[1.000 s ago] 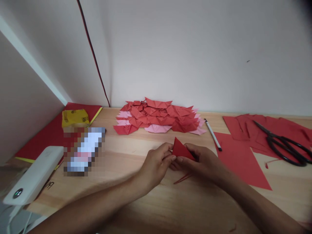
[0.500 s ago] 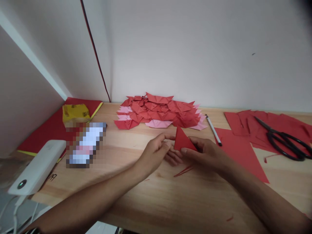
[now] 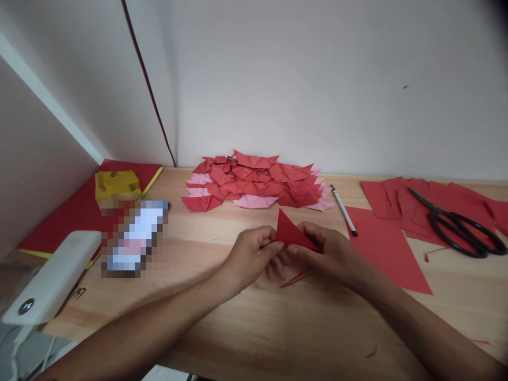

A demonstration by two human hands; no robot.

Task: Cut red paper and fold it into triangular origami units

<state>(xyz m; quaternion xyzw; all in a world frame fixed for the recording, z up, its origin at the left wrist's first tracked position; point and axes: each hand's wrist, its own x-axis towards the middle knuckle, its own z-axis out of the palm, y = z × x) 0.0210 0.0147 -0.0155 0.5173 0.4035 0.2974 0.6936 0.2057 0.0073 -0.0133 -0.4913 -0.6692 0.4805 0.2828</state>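
Note:
Between my two hands is a folded red paper triangle (image 3: pixel 292 233), held just above the wooden table. My left hand (image 3: pixel 257 253) pinches its lower left corner between thumb and fingers. Along its lower right edge, my right hand (image 3: pixel 327 246) grips it with the thumb in front and the fingers behind. Thin red paper strips (image 3: pixel 294 278) lie on the table under the hands. Beyond them, against the wall, is a pile of folded red and pink paper shapes (image 3: pixel 257 182) with pointed ends.
Right of my hands lie a white pen (image 3: pixel 344 210), a red sheet (image 3: pixel 391 248), cut red papers (image 3: pixel 384 198) and black-handled scissors (image 3: pixel 456 227). On the left are a blurred phone (image 3: pixel 137 235), a white power bank (image 3: pixel 55 278) with cables, and a yellow packet (image 3: pixel 118 186) on red paper.
My left hand has closed its thumb and fingers on the triangle's left corner; before, its fingers were loose beside it. The right hand keeps its grip. The view has shifted slightly.

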